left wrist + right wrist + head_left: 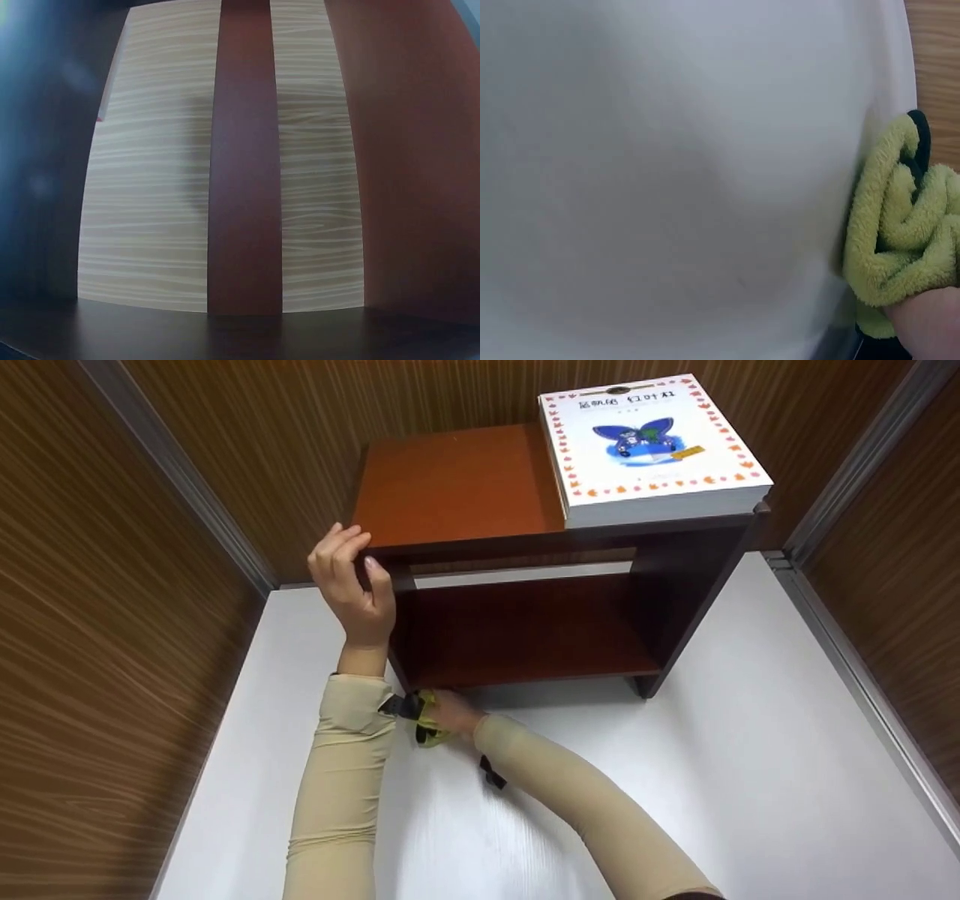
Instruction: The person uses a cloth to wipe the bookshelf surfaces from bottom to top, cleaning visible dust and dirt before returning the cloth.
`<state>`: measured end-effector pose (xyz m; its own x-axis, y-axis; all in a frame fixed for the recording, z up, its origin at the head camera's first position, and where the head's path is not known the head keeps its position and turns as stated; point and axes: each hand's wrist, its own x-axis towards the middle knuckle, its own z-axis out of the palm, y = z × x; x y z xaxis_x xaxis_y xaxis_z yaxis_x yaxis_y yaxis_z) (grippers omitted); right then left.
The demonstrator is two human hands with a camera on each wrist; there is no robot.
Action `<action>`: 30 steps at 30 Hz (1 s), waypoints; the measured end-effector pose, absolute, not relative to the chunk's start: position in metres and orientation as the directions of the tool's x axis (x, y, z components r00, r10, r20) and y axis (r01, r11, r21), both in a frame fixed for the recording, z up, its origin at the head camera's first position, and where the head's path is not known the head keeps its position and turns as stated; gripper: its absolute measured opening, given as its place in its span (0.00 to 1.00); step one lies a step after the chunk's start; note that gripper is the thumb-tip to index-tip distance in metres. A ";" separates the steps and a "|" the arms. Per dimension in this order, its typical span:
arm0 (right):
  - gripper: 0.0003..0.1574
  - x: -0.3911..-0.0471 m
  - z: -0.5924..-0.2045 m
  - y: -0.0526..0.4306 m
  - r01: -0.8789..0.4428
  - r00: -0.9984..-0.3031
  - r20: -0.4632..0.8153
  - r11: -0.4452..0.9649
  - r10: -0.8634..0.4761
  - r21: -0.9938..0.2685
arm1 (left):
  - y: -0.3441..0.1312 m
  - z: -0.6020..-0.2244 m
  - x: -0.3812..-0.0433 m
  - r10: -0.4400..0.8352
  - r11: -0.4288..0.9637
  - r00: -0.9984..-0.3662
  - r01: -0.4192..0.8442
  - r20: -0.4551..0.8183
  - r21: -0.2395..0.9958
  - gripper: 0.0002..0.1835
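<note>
A dark reddish-brown shelf [525, 622] stands on the white surface. At its upper left front corner, my left hand [356, 585] grips the edge, fingers bent over the top and thumb at the front. Low down by the foot of the left side panel, my right hand [456, 712] holds a yellow-green towel [426, 735] with dark trim. In the right wrist view the fluffy towel [900, 240] is bunched in folds above part of the hand [930, 322]. The left wrist view faces into the shelf, showing a crossbar [244, 165]; the left hand is outside that view.
A thick white picture book or stack [652, 457] lies on the right half of the shelf top. Wood-grain walls [97, 622] enclose the white surface [750, 780] at the left, back and right. A lower board [525, 637] spans the shelf.
</note>
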<state>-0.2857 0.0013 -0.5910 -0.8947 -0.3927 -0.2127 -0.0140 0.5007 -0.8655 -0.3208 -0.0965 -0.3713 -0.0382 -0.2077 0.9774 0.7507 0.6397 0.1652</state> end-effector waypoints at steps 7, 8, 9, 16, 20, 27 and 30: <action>0.12 -0.308 -0.621 0.011 -0.121 -0.913 -0.109 0.518 -0.392 -0.847 | -0.093 -0.376 -0.317 -0.206 0.641 -0.064 0.745 0.977 0.183 0.12; 0.11 -0.306 -0.620 0.012 -0.108 -0.911 -0.121 0.510 -0.394 -0.854 | -0.093 -0.376 -0.316 -0.204 0.641 -0.065 0.745 0.977 0.183 0.12; 0.08 -0.306 -0.621 0.012 -0.071 -0.906 -0.147 0.485 -0.398 -0.872 | -0.092 -0.376 -0.317 -0.203 0.640 -0.064 0.746 0.977 0.182 0.12; 0.28 -0.276 -0.595 0.013 -0.112 -0.884 -0.125 0.464 -0.451 -0.879 | -0.091 -0.371 -0.319 -0.220 0.622 -0.048 0.763 0.974 0.178 0.11; 0.37 -0.266 -0.592 0.013 -0.120 -0.865 -0.122 0.437 -0.486 -0.892 | -0.091 -0.368 -0.318 -0.219 0.625 -0.040 0.761 0.975 0.171 0.11; 0.47 -0.249 -0.590 0.013 -0.115 -0.838 -0.147 0.434 -0.525 -0.894 | -0.094 -0.365 -0.311 -0.201 0.627 -0.097 0.752 0.975 0.204 0.12; 0.48 -0.245 -0.591 0.014 -0.159 -0.832 -0.129 0.455 -0.539 -0.876 | -0.097 -0.367 -0.306 -0.185 0.627 -0.135 0.746 0.973 0.223 0.13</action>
